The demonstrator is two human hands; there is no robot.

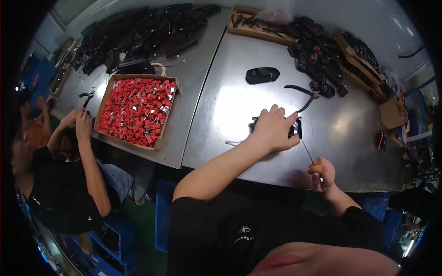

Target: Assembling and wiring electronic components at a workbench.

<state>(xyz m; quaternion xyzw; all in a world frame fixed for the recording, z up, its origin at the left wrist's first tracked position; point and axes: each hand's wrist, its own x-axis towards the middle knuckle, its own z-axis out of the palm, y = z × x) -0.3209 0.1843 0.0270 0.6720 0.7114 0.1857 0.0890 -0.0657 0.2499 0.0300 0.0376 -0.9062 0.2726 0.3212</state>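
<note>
My left hand (275,129) lies over a black plastic part (253,124) on the metal table, its fingers bent around it and holding it down. Most of that part is hidden beneath the hand. A short thin cable (235,142) sticks out at its left. Closer to the table's front edge, my right hand (323,174) is closed around the near end of a thin, dark, straight rod (307,151). The rod slants up to the part's right side; its held end is hidden. Black-handled pliers (305,97) rest just beyond my left hand.
A black oval cover (262,75) lies farther back. Black housings (315,57) and a cardboard tray (258,27) line the back, with a box of screws (361,50) at right. Leftward stand a box of red parts (138,110) and a co-worker (64,184) holding a tool.
</note>
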